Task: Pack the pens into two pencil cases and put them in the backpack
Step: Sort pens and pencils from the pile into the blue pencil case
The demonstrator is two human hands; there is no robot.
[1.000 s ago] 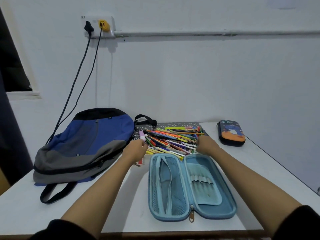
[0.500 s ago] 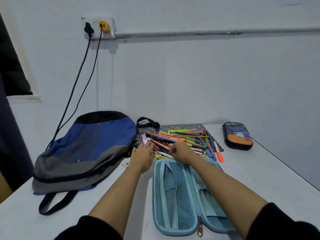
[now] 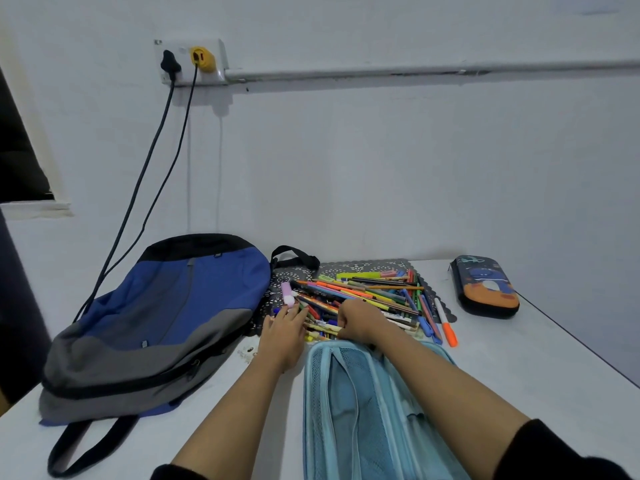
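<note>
Both hands are at the near edge of the pens [image 3: 367,289]. The left hand [image 3: 282,336], a fist a second ago, now lies flat with straight fingers touching the pile's left corner. The right hand [image 3: 360,322] has crossed from the pile's right side to its middle and curls round a few pens. The pile sits on a dark lacy mat [image 3: 360,266], between the backpack [image 3: 166,317] and a zipped dark pencil case [image 3: 486,287]. The light blue pencil case [image 3: 346,410] lies unzipped just in front, its right half hidden under the right forearm.
</note>
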